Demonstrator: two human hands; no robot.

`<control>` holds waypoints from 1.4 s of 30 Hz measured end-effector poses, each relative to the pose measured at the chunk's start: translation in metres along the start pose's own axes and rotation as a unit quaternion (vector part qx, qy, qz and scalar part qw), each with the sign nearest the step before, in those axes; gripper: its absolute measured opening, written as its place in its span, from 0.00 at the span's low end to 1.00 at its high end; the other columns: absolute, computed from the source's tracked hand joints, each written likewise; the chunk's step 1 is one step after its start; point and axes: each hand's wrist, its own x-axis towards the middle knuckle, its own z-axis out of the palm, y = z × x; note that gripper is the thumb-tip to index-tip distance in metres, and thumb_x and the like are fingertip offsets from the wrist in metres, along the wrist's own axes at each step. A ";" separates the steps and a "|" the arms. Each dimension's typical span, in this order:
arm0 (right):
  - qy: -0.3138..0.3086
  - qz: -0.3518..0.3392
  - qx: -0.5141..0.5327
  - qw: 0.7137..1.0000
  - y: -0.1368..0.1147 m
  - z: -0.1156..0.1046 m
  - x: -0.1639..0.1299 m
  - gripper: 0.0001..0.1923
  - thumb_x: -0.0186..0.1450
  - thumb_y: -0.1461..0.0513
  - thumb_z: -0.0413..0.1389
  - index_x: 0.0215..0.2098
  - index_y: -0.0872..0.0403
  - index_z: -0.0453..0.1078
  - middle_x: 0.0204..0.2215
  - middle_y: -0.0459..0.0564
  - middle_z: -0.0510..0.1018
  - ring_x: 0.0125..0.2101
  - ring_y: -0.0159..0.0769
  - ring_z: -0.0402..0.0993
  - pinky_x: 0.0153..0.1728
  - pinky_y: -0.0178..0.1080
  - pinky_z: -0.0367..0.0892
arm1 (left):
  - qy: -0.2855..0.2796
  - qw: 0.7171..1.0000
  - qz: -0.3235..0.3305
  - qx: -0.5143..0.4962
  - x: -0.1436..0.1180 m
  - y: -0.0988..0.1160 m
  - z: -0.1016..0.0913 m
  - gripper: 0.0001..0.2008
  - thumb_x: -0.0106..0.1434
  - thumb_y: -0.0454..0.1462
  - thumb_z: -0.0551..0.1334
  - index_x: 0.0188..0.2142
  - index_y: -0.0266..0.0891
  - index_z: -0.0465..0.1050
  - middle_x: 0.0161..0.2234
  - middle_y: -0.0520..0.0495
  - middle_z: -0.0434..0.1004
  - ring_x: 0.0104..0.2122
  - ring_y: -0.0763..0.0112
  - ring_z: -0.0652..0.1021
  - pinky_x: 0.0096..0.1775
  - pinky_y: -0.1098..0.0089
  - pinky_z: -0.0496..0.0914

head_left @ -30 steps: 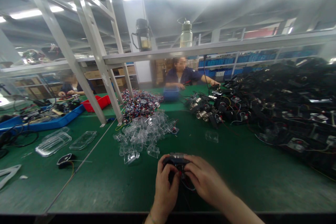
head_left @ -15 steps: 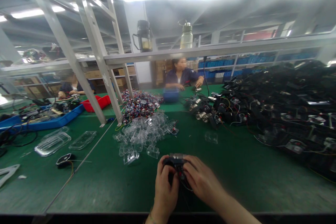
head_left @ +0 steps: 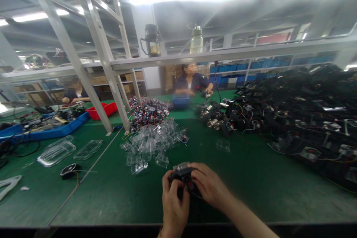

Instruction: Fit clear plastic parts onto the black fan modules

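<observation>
Both my hands hold one small black part (head_left: 182,174) with a silvery metal end and a red spot, just above the green mat near the front edge. My left hand (head_left: 174,202) grips it from the left, thumb on top. My right hand (head_left: 210,187) covers its right side with fingers curled over it. A heap of clear plastic covers (head_left: 152,141) lies just beyond my left hand. One loose clear cover (head_left: 223,145) lies beyond my right hand.
A big pile of black wired assemblies (head_left: 292,111) fills the right side. Small red-wired parts (head_left: 147,111) sit behind the clear covers. Clear trays (head_left: 57,152), a blue tray (head_left: 50,130) and a red bin (head_left: 106,109) are left. Two people work across the table (head_left: 192,80).
My hands and the black part have shifted slightly left and away, and the part has tilted a little. The person opposite has drawn an outstretched arm back in.
</observation>
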 end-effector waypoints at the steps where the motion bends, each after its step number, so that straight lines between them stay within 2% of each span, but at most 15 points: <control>1: -0.001 0.000 0.000 1.000 0.000 0.000 0.000 0.11 0.68 0.70 0.48 0.40 0.51 0.70 0.49 0.53 0.77 0.49 0.41 0.75 0.50 0.44 0.74 | 0.000 1.000 0.000 0.002 0.000 0.000 0.000 0.07 0.65 0.35 0.57 0.31 0.40 0.73 0.49 0.39 0.68 0.49 0.58 0.75 0.48 0.57 0.75; 6: 0.007 0.026 -0.015 1.000 -0.003 0.009 -0.012 0.12 0.70 0.70 0.46 0.43 0.51 0.68 0.54 0.55 0.75 0.53 0.43 0.73 0.53 0.48 0.73 | 0.006 1.000 0.007 0.003 0.000 0.001 0.001 0.07 0.65 0.35 0.57 0.31 0.40 0.72 0.50 0.39 0.68 0.50 0.57 0.74 0.49 0.56 0.74; 10: 0.089 0.091 -0.032 0.991 -0.016 0.031 -0.036 0.11 0.72 0.66 0.46 0.53 0.52 0.60 0.52 0.60 0.75 0.52 0.46 0.75 0.50 0.49 0.76 | 0.008 1.000 0.009 0.005 0.000 -0.001 0.000 0.07 0.65 0.35 0.57 0.31 0.40 0.73 0.51 0.40 0.67 0.50 0.57 0.74 0.48 0.56 0.75; 12: 0.112 0.119 -0.045 0.986 -0.025 0.040 -0.045 0.11 0.72 0.63 0.48 0.52 0.53 0.60 0.49 0.60 0.77 0.48 0.47 0.77 0.45 0.49 0.77 | 0.007 1.000 0.015 0.006 -0.002 -0.003 0.000 0.08 0.66 0.36 0.58 0.31 0.40 0.74 0.51 0.40 0.67 0.50 0.57 0.74 0.48 0.56 0.75; 17: 0.098 0.170 -0.098 0.976 -0.042 0.044 -0.050 0.09 0.65 0.64 0.54 0.44 0.51 0.63 0.39 0.54 0.76 0.38 0.48 0.75 0.39 0.50 0.74 | -0.006 0.998 0.055 0.015 -0.011 -0.013 -0.001 0.07 0.67 0.38 0.59 0.35 0.41 0.76 0.53 0.39 0.67 0.51 0.57 0.74 0.49 0.57 0.76; 20: 0.067 0.240 -0.149 0.957 -0.043 0.043 -0.048 0.08 0.61 0.68 0.57 0.37 0.51 0.66 0.34 0.51 0.76 0.36 0.49 0.73 0.37 0.52 0.72 | 0.005 0.996 0.087 0.016 -0.015 -0.013 -0.002 0.06 0.67 0.39 0.61 0.39 0.41 0.75 0.54 0.39 0.66 0.53 0.57 0.74 0.49 0.58 0.76; 23: 0.029 0.279 -0.177 0.943 -0.043 0.042 -0.047 0.09 0.60 0.71 0.57 0.35 0.51 0.69 0.36 0.52 0.76 0.37 0.49 0.72 0.38 0.52 0.70 | 0.022 0.995 0.095 0.019 -0.015 -0.010 -0.004 0.07 0.68 0.39 0.60 0.43 0.41 0.73 0.56 0.38 0.66 0.54 0.57 0.73 0.48 0.60 0.77; 26: 0.005 0.278 -0.194 0.941 -0.046 0.039 -0.047 0.09 0.60 0.72 0.56 0.35 0.53 0.71 0.41 0.56 0.76 0.40 0.51 0.72 0.39 0.53 0.70 | 0.007 0.994 0.104 0.041 -0.009 -0.010 -0.005 0.12 0.70 0.40 0.57 0.52 0.41 0.69 0.59 0.37 0.63 0.52 0.60 0.75 0.43 0.66 0.78; 30: -0.049 0.245 -0.208 0.946 -0.053 0.025 -0.047 0.05 0.66 0.66 0.56 0.37 0.54 0.75 0.42 0.57 0.78 0.43 0.54 0.72 0.42 0.56 0.68 | -0.024 0.990 0.114 0.081 -0.001 -0.015 -0.002 0.16 0.72 0.39 0.54 0.58 0.43 0.67 0.58 0.38 0.64 0.48 0.65 0.78 0.39 0.70 0.78; 32: -0.107 0.244 -0.194 0.944 -0.055 0.015 -0.048 0.08 0.69 0.63 0.54 0.37 0.53 0.76 0.39 0.56 0.80 0.44 0.55 0.73 0.43 0.56 0.67 | -0.011 0.986 0.128 0.103 0.000 -0.016 -0.001 0.16 0.72 0.40 0.53 0.57 0.42 0.68 0.57 0.38 0.66 0.49 0.62 0.77 0.41 0.67 0.78; 34: -0.167 0.270 -0.170 0.933 -0.056 0.007 -0.050 0.12 0.71 0.63 0.51 0.36 0.54 0.75 0.36 0.55 0.82 0.42 0.53 0.76 0.44 0.54 0.66 | 0.026 0.979 0.152 0.136 0.000 -0.012 -0.002 0.16 0.72 0.41 0.54 0.55 0.41 0.70 0.57 0.37 0.67 0.52 0.56 0.75 0.46 0.59 0.77; 37: -0.213 0.315 -0.145 0.913 -0.055 0.001 -0.052 0.15 0.73 0.65 0.46 0.38 0.56 0.75 0.32 0.56 0.84 0.35 0.48 0.81 0.43 0.48 0.66 | 0.081 0.966 0.207 0.132 -0.001 0.004 -0.005 0.16 0.68 0.36 0.60 0.55 0.42 0.70 0.61 0.37 0.64 0.59 0.51 0.70 0.55 0.53 0.70; 39: -0.218 0.328 -0.129 0.910 -0.052 0.002 -0.055 0.14 0.72 0.66 0.47 0.40 0.56 0.75 0.33 0.56 0.85 0.34 0.47 0.82 0.41 0.43 0.67 | 0.047 0.955 0.286 0.061 -0.004 0.019 -0.002 0.17 0.68 0.32 0.59 0.56 0.41 0.70 0.59 0.38 0.67 0.60 0.54 0.69 0.58 0.57 0.69; 41: -0.223 0.335 -0.107 0.909 -0.049 0.000 -0.059 0.13 0.69 0.68 0.50 0.37 0.54 0.76 0.35 0.55 0.86 0.36 0.47 0.83 0.38 0.39 0.67 | -0.050 0.929 0.365 -0.019 -0.006 0.032 0.009 0.15 0.71 0.32 0.54 0.56 0.37 0.69 0.53 0.39 0.73 0.57 0.61 0.72 0.57 0.62 0.71; 42: -0.221 0.340 -0.097 0.909 -0.046 -0.002 -0.061 0.13 0.66 0.70 0.50 0.35 0.54 0.77 0.36 0.55 0.86 0.36 0.47 0.83 0.36 0.38 0.67 | -0.090 0.921 0.376 -0.049 -0.008 0.036 0.016 0.15 0.73 0.33 0.52 0.55 0.36 0.69 0.50 0.39 0.76 0.54 0.64 0.75 0.55 0.65 0.72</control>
